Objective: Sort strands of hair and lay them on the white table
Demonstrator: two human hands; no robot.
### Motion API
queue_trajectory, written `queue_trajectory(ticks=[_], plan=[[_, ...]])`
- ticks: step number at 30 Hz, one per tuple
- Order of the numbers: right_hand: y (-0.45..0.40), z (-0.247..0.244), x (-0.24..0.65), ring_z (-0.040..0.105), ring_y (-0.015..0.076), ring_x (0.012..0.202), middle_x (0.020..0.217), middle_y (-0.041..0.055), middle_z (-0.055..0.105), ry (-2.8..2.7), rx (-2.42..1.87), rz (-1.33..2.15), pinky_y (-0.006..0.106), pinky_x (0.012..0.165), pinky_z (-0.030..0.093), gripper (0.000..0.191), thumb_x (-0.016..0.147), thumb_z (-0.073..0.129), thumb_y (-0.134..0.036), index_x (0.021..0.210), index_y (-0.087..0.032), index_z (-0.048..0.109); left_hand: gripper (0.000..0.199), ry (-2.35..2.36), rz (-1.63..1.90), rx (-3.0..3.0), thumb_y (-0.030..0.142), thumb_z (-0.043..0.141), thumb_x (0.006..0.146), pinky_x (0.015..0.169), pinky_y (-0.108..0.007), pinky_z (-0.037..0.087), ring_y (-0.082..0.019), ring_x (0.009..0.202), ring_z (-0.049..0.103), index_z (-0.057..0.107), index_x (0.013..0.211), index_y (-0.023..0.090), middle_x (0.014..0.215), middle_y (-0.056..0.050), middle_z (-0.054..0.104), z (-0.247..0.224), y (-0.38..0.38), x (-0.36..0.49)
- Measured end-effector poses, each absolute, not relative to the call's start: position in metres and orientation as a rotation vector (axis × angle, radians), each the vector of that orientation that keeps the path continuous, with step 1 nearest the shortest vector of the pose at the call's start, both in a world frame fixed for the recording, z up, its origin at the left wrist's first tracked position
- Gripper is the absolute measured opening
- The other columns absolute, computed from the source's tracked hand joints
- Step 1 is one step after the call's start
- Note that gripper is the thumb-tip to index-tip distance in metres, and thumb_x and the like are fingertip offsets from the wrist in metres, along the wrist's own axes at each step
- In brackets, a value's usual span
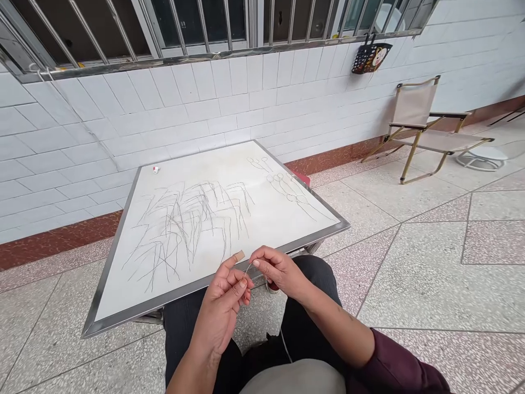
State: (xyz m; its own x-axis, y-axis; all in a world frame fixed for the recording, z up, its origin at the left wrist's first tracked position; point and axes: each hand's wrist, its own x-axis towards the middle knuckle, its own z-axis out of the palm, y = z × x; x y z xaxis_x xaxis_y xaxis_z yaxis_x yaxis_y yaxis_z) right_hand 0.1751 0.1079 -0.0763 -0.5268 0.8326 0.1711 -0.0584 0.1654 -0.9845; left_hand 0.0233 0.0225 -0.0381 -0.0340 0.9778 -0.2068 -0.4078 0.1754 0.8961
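My left hand (221, 298) and my right hand (283, 272) meet just past the near edge of the table, above my lap. Between them runs a short, thin, pale wire-like strand (248, 268), curved upward. Thumb and fingers of the left hand pinch its lower end, while the left index finger, wrapped in tan tape (238, 255), points away. The right thumb and index finger grip its upper end. Many thin dark bent strands (205, 205) lie in a loose cluster on the white table (118, 295). Looped strands (287, 189) lie at its right side.
A small white and red item (156, 170) sits at the table's far left corner. Behind stands a white tiled wall (229, 109) with barred windows. A folding chair (422, 126) and a round white stool (482, 157) are to the right. A dark basket (371, 57) hangs from the bars.
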Motion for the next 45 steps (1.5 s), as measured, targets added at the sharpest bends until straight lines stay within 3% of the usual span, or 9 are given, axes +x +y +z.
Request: queue_trajectory(ticks=[5, 10, 26, 31, 36, 45], plan=[[0.110, -0.073, 0.186, 0.054, 0.0110, 0.065, 0.081, 0.0015, 0.061, -1.870, -0.609, 1.314, 0.022, 0.056, 0.043, 0.024, 0.095, 0.058, -0.041, 0.091, -0.021, 0.070, 0.058, 1.021, 1.173, 0.723, 0.026, 0.069, 0.084, 0.056, -0.024, 0.030, -0.008, 0.058, 0.042, 0.050, 0.138, 0.021, 0.076, 0.001, 0.060, -0.036, 0.014, 0.014], [0.110, -0.069, 0.191, 0.059, 0.0133, 0.073, 0.080, 0.0023, 0.063, -1.961, -0.523, 1.252, 0.025, 0.064, 0.046, 0.025, 0.096, 0.058, -0.041, 0.089, -0.021, 0.072, 0.057, 1.049, 1.096, 0.784, 0.024, 0.066, 0.085, 0.054, -0.026, 0.024, -0.007, 0.054, 0.040, 0.048, 0.139, 0.024, 0.075, 0.002, 0.059, -0.035, 0.006, 0.007], [0.112, -0.070, 0.195, 0.061, 0.0146, 0.078, 0.083, 0.0012, 0.066, -1.839, -0.710, 1.213, 0.027, 0.074, 0.046, 0.017, 0.093, 0.060, -0.032, 0.086, -0.021, 0.070, 0.052, 1.131, 1.175, 0.722, 0.026, 0.072, 0.080, 0.051, -0.023, 0.026, -0.006, 0.053, 0.038, 0.058, 0.130, 0.019, 0.070, 0.002, 0.058, -0.021, -0.009, -0.022], [0.112, -0.065, 0.200, 0.061, 0.0155, 0.077, 0.082, 0.0016, 0.068, -1.805, -0.817, 1.179, 0.028, 0.073, 0.046, 0.015, 0.091, 0.060, -0.031, 0.086, -0.021, 0.070, 0.057, 1.300, 1.337, 0.740, 0.030, 0.073, 0.081, 0.053, -0.022, 0.033, -0.008, 0.056, 0.042, 0.054, 0.133, 0.022, 0.073, 0.002, 0.060, -0.015, -0.008, -0.037], [0.097, -0.059, 0.187, 0.060, 0.0138, 0.072, 0.079, 0.0010, 0.067, -1.856, -0.734, 1.194, 0.026, 0.068, 0.045, 0.015, 0.092, 0.060, -0.029, 0.085, -0.021, 0.070, 0.055, 1.282, 1.162, 0.879, 0.041, 0.066, 0.086, 0.068, -0.029, 0.045, -0.015, 0.076, 0.054, 0.051, 0.137, 0.023, 0.089, -0.004, 0.066, -0.019, 0.003, -0.012], [0.095, -0.064, 0.184, 0.060, 0.0131, 0.071, 0.079, 0.0015, 0.067, -1.911, -0.661, 1.199, 0.024, 0.063, 0.045, 0.017, 0.092, 0.062, -0.033, 0.087, -0.021, 0.073, 0.062, 1.156, 1.116, 0.798, 0.032, 0.073, 0.081, 0.056, -0.024, 0.031, -0.008, 0.058, 0.041, 0.051, 0.139, 0.021, 0.074, 0.000, 0.064, -0.024, 0.009, 0.006]])
